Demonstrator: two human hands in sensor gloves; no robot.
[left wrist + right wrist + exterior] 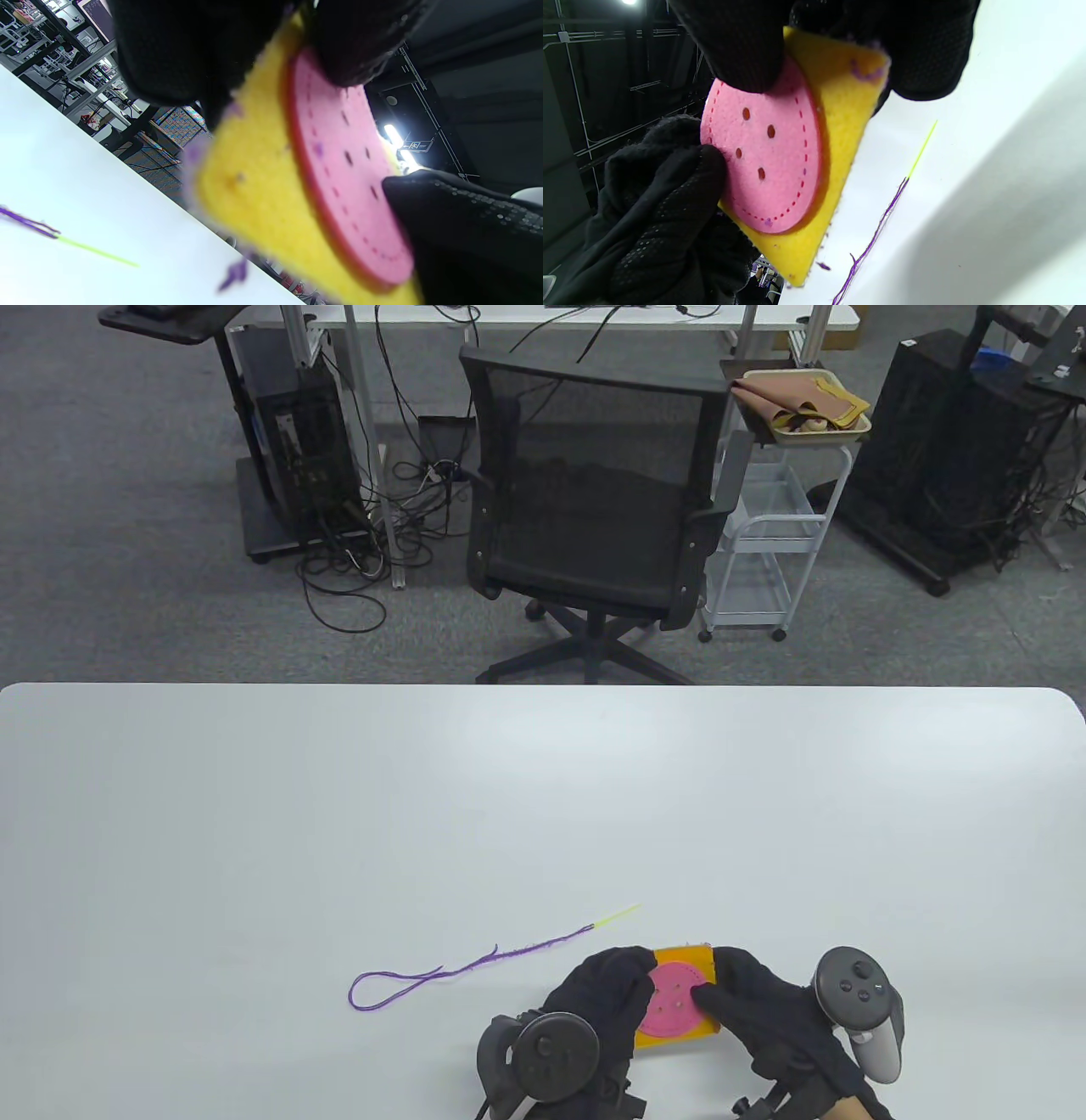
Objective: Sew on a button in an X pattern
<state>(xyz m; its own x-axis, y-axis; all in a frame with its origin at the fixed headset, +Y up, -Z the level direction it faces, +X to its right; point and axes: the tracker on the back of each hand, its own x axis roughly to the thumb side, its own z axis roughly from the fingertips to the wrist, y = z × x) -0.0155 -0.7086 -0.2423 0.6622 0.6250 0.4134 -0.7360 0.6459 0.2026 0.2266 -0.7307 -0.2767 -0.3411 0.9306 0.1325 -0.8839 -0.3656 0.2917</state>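
A yellow felt square with a pink round button on it is held just above the table near the front edge. The button has four centre holes with no thread through them. My left hand grips the square's left side and my right hand grips its right side, a fingertip on the button. In the left wrist view my fingers pinch the square. In the right wrist view my fingers pinch its top. A purple thread with a yellow-green needle lies loose on the table to the left.
The white table stretches far beyond the hands. The thread's loop lies left of my left hand. A black office chair and a white cart stand on the floor beyond the table's far edge.
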